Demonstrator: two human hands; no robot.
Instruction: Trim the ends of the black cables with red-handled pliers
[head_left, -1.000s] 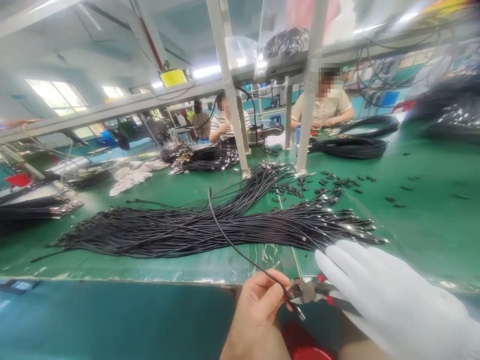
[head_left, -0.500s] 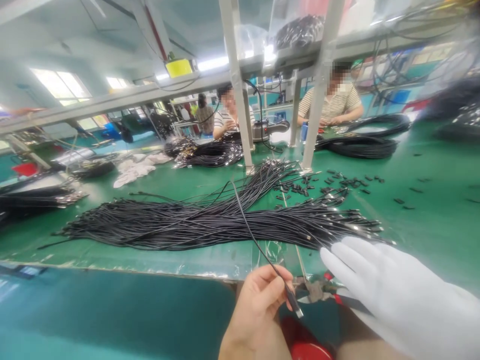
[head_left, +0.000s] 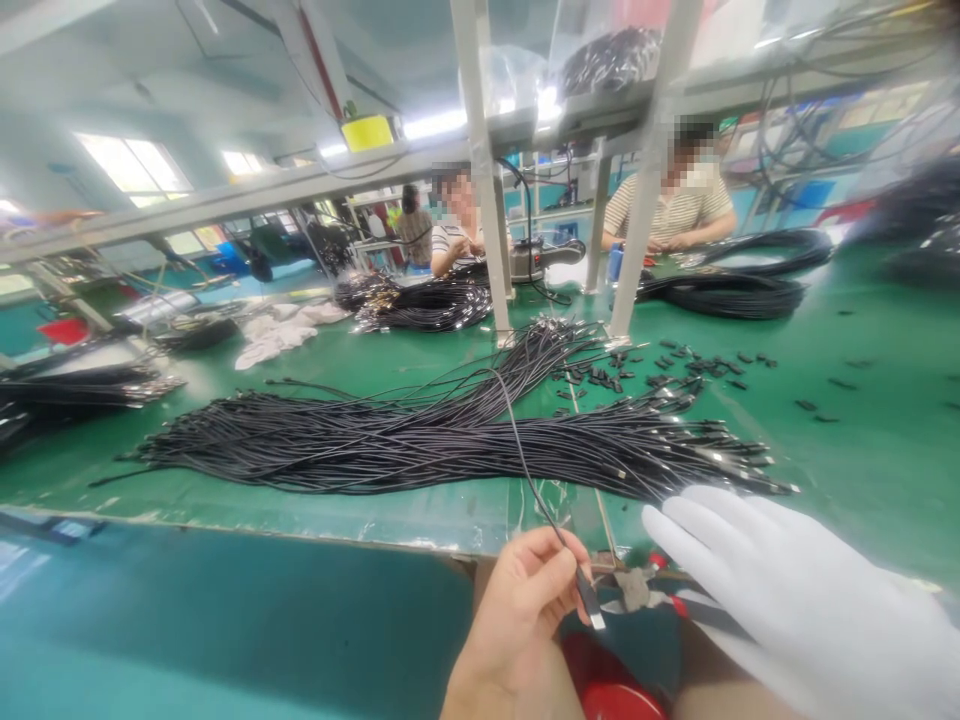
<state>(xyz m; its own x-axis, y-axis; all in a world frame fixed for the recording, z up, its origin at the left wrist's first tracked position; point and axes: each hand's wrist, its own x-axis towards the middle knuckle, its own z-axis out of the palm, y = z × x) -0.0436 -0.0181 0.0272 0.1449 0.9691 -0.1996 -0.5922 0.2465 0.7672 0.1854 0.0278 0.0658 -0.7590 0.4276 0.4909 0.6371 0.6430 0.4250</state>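
Note:
My left hand (head_left: pixel 517 610), bare, pinches a black USB cable (head_left: pixel 589 598) just behind its metal plug, which points down and right. The cable's cord rises from my fingers and bends back over the bundle. In a white glove, my right hand (head_left: pixel 780 580) holds pliers (head_left: pixel 636 588) with red-and-black handles; glove and fingers cover most of the handles. The jaws sit just right of the plug, near the table edge. Beyond both hands lies a large bundle of black cables (head_left: pixel 360 450), its metal plug ends fanned to the right.
Small black plastic pieces (head_left: pixel 600 378) are scattered behind the bundle. Metal posts (head_left: pixel 630 220) of a shelf rise from the green table (head_left: pixel 862 470). Coiled cables (head_left: pixel 720 295) and a white cloth (head_left: pixel 274 338) lie farther back. Two people sit across the table.
The view has shifted slightly. The cable's cord curves more at its top. Both hands keep nearly the same place, with the plug and the pliers' jaws still close together.

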